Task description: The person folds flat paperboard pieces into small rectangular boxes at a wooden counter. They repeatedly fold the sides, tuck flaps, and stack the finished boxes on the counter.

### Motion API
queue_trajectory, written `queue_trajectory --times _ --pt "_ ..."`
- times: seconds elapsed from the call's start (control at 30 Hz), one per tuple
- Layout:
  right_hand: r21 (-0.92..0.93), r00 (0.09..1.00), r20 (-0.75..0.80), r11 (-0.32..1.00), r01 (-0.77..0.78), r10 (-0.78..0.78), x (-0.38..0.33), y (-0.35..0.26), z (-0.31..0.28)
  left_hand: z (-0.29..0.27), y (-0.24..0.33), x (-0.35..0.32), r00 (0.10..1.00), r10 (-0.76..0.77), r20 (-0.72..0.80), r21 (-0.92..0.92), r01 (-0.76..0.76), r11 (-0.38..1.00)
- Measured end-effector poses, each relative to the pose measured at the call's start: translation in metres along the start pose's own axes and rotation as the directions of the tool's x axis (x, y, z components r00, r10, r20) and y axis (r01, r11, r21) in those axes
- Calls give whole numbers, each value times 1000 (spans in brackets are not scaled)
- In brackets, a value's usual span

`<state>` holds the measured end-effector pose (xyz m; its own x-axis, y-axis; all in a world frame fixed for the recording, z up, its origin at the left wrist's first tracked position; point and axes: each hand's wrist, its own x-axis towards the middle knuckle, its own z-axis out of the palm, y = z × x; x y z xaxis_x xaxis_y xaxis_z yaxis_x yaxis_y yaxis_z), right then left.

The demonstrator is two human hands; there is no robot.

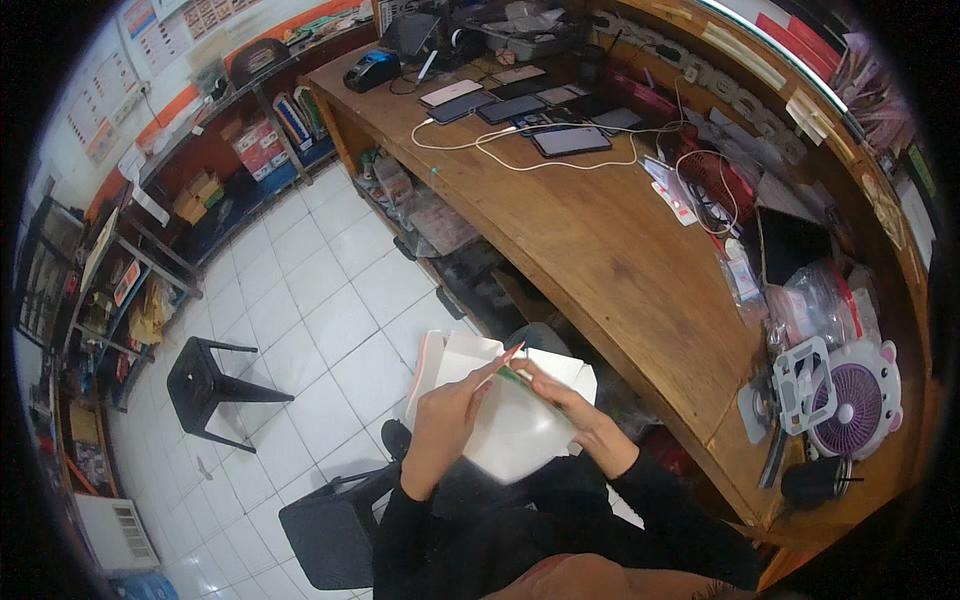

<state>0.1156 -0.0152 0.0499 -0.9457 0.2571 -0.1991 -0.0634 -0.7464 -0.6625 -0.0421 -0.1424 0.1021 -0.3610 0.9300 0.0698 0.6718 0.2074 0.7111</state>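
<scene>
Over my lap, my left hand [450, 415] and my right hand [575, 405] come close together at their fingertips. Between them is a thin, flat item with red and green edges [514, 374], seen nearly edge-on; its kind is not clear. The fingers of both hands are closed about it, partly hiding it. Below and behind the hands, a white open box or folded sheet [505, 435] rests on my lap, its pale flaps spreading out on both sides. My dark sleeves reach up from the lower edge.
A long wooden counter [590, 235] curves along my right, with several phones [570, 140] and white cables at its far end. A purple fan [850, 410] and a black cup [815, 480] stand nearby. Stools [215, 380] stand on the tiled floor to my left.
</scene>
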Motion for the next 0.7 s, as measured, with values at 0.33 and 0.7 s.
queue_trajectory --times 0.33,0.7 --pt "193 968 -59 949 251 -244 -16 -91 -26 8 23 35 778 188 -599 -103 -308 946" --pt "-718 741 -279 -380 -583 -610 9 -182 -108 166 -70 -15 797 512 320 -34 -531 847"
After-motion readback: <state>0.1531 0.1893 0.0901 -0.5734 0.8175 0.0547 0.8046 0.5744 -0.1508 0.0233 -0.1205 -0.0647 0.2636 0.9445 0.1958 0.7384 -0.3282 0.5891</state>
